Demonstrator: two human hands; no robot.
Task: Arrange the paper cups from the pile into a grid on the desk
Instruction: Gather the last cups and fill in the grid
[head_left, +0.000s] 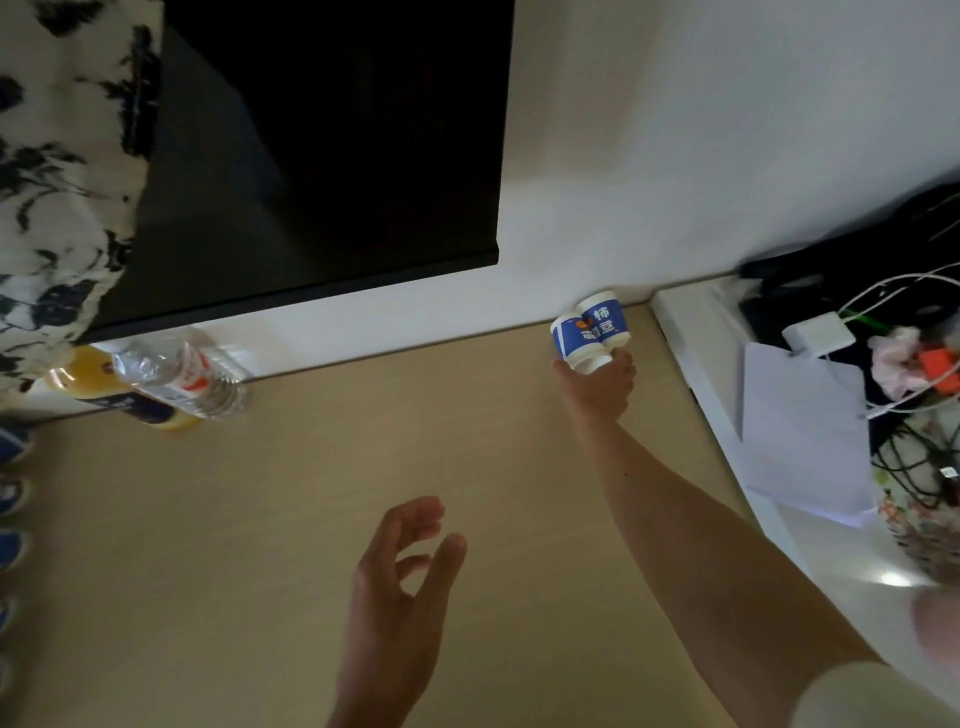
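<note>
Your right hand (597, 387) grips two blue paper cups (592, 335) side by side — your left hand (400, 587), nearer you, hangs loosely spread over the desk (311, 467).

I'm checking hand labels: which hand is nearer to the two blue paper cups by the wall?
Right. The right hand grips the paper cups at their near ends; the left hand hovers open over the desk, well short of them.

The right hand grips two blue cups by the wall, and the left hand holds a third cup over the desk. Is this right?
Not quite. The head view shows the left hand empty and open over the desk. The right hand does grip the two blue cups by the wall.
</note>
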